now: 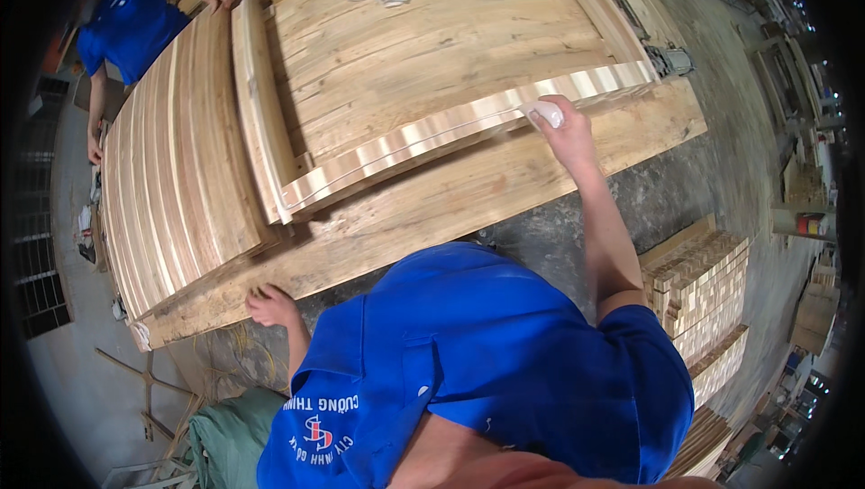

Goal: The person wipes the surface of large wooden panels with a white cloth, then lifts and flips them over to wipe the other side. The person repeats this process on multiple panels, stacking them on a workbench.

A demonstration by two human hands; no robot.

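Grey concrete floor (pixel 721 156) w/ stacked wood blocks (pixel 707 286) – workshop, green sack (pixel 230 435).

the scene is evenly and fairly brightly lit, the light soft and seemingly from overhead, with no hard shadows. a pale sheen runs along the glossy edge strip (pixel 468 129) of the wooden frame near centre, the strongest glare in view. fisheye bending curves the straight boards, most at 9 and 3 o'clock, and a black vignette fills the rim. the floor at 7 o'clock looks washed pale. far things at 2 to 4 o'clock are small and soft. focus near centre is sharp.
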